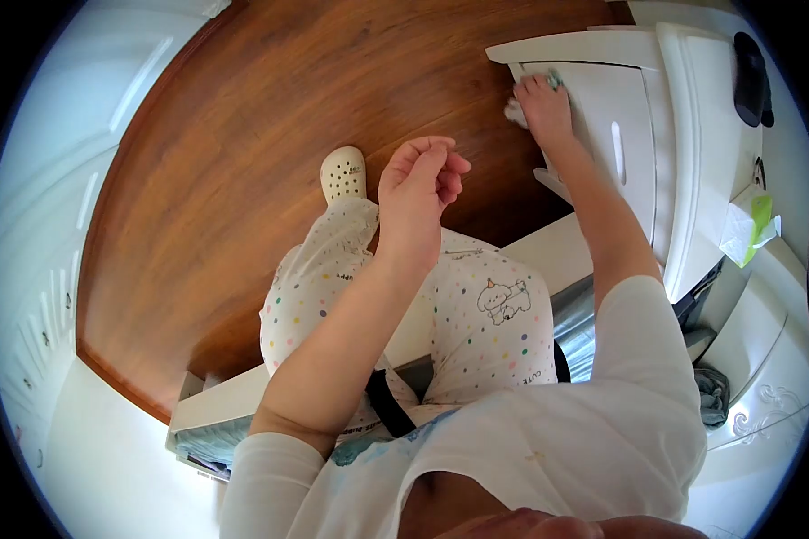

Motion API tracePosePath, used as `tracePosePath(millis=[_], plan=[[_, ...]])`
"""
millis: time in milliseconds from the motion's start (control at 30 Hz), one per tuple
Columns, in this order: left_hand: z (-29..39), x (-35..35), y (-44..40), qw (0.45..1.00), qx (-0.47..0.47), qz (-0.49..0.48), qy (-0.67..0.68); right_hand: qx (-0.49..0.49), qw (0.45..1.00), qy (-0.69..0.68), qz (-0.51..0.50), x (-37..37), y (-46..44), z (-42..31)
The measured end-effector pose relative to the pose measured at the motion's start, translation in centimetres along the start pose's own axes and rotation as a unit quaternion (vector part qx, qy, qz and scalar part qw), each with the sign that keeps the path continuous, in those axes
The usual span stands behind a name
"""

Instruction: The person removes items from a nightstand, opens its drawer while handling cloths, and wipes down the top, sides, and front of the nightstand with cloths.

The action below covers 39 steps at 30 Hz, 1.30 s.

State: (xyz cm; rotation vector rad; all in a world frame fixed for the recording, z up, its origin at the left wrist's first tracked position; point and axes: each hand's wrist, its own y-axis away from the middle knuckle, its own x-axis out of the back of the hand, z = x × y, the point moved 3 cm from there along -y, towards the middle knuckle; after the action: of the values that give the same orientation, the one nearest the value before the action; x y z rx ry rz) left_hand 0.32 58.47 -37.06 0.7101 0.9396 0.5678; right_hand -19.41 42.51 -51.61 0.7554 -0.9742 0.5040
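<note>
Wiping, seemingly: cloth (pixel 515 113) held at cabinet (pixel 593 101), upper right, by right hand (pixel 545 106), fingers together; left hand (pixel 420 176), centre, curled around nothing visible; steady pressure probably required next.

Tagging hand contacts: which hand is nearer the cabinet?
Right. The right hand is at the front of the cabinet; the left hand is apart from it, farther left.

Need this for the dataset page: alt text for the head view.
A person's right hand is at the front of a white cabinet, a pale, cloth-like item partly hidden under it. The left hand is raised with fingers curled. Below are dotted white trousers and a cream clog on a wooden floor.
</note>
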Motion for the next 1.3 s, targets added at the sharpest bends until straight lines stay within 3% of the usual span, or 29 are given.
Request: tracePosePath(millis=[100, 167, 300, 433, 500, 533, 600, 633, 700, 800, 900, 1033, 1100, 1133, 1200, 1267, 1300], plan=[[-0.1, -0.2, -0.2, 1.000, -0.002, -0.004, -0.004, 0.024, 0.995, 0.086, -0.050, 0.3, -0.7, -0.3], [-0.1, -0.3, -0.3, 1.000, -0.006, 0.006, -0.003, 0.027, 0.994, 0.052, -0.089, -3.8, 2.5, -1.0], [-0.2, -0.5, -0.2, 1.000, -0.006, -0.006, -0.012, -0.039, 0.934, 0.028, -0.355, -5.3, 10.7, -2.9], [-0.4, -0.7, -0.2, 1.000, -0.015, -0.021, -0.006, -0.138, 0.919, -0.117, -0.349, -2.3, 17.1, -2.9], [-0.3, -0.8, -0.3, 0.999, -0.021, -0.034, -0.015, -0.207, 0.916, -0.306, -0.153, 3.7, 18.4, -2.2], [-0.4, -1.0, -0.4, 0.999, -0.018, -0.046, -0.016, -0.218, 0.916, -0.302, -0.150, 6.4, 19.0, -2.1], [-0.3, -1.2, -0.4, 0.999, -0.024, -0.036, -0.014, -0.265, 0.895, -0.358, -0.006, 12.2, 20.0, -1.3], [-0.2, -1.2, -0.4, 0.999, -0.026, -0.038, -0.012, -0.272, 0.895, -0.353, -0.002, 14.2, 20.9, -0.6], [-0.2, -1.2, -0.6, 0.999, -0.027, -0.045, -0.014, -0.322, 0.870, -0.324, 0.185, 18.1, 22.9, 1.2], [0.0, -1.2, -0.6, 0.998, -0.027, -0.049, -0.019, -0.339, 0.863, -0.225, 0.300, 20.8, 25.2, 4.8], [0.1, -0.7, -0.8, 0.996, -0.040, -0.066, -0.042, -0.386, 0.860, -0.182, 0.280, 18.7, 27.1, 5.5], [0.0, -0.3, -1.2, 0.997, -0.034, -0.053, -0.035, -0.380, 0.887, -0.160, 0.209, 18.6, 30.1, 4.7], [0.0, -0.6, -1.2, 0.998, -0.035, -0.052, -0.027, -0.431, 0.752, -0.356, 0.350, 16.4, 33.2, 5.8], [-0.1, -0.6, -1.0, 0.997, -0.030, -0.060, -0.033, -0.451, 0.736, -0.334, 0.378, 16.2, 34.0, 7.1], [-0.4, -0.5, -1.2, 0.996, -0.022, -0.069, -0.043, -0.478, 0.629, -0.423, 0.443, 15.7, 33.9, 10.2], [-0.5, -0.1, -1.6, 0.997, -0.022, -0.061, -0.042, -0.506, 0.700, -0.411, 0.292, 14.7, 31.8, 13.0], [-0.5, -0.1, -1.6, 0.997, -0.021, -0.063, -0.043, -0.504, 0.764, -0.296, 0.274, 13.6, 30.4, 13.7]])
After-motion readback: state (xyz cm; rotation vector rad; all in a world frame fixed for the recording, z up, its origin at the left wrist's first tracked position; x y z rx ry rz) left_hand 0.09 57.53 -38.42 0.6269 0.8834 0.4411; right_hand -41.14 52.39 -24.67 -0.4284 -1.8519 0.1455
